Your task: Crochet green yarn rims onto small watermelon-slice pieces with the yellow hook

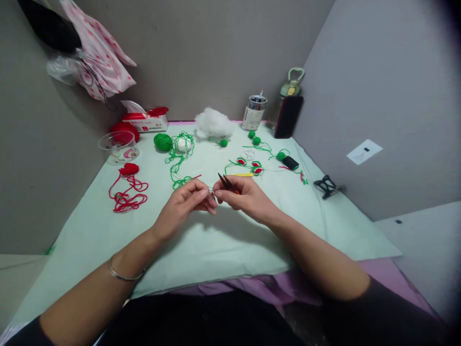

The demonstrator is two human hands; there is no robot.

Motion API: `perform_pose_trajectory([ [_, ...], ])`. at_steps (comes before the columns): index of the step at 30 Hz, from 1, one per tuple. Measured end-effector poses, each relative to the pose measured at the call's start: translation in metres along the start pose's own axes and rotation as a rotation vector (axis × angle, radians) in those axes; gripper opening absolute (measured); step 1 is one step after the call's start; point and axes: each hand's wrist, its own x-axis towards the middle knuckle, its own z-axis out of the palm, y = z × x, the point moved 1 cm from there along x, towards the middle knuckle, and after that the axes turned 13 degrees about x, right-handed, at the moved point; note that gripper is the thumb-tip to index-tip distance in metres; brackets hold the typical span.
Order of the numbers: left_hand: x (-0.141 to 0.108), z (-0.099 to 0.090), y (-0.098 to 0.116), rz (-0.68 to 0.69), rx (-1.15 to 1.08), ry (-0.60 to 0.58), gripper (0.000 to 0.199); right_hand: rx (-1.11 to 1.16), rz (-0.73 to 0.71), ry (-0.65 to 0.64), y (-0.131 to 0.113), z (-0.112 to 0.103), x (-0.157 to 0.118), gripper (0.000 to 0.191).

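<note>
The left hand (190,198) pinches a tiny pale piece (211,194) right of the green yarn loops (183,180) while the right hand (242,193), fingers closed around scissors (231,185), meets it, apparently close fingerwork that calls for steadiness.

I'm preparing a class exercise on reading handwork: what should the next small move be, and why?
Probably turn the dark scissors toward the small piece: the right hand has them ready, but their tips point forward, not at the piece, which the left hand pinches. Whether anything needs snipping is too small to tell.
</note>
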Motion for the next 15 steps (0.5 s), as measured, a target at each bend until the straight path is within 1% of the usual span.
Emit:
perform_pose_trajectory([
  [6, 0.001, 0.001, 0.0, 0.051, 0.073, 0.04, 0.019, 0.098, 0.136, -0.011, 0.001, -0.001, -0.001, 0.024],
  [9, 0.002, 0.001, -0.001, 0.08, 0.123, 0.08, 0.016, 0.11, 0.203, 0.02, 0.005, -0.001, 0.0, 0.023],
  [11, 0.001, 0.002, -0.003, 0.097, 0.141, 0.127, 0.012, 0.143, 0.214, 0.067, 0.008, -0.001, 0.001, 0.021],
  [12, 0.0, 0.002, -0.005, 0.107, 0.149, 0.158, 0.014, 0.169, 0.215, 0.097, 0.01, -0.001, 0.002, 0.021],
  [15, -0.002, 0.003, -0.009, 0.156, 0.227, 0.252, 0.033, 0.243, 0.229, 0.16, 0.012, 0.0, 0.003, 0.025],
])
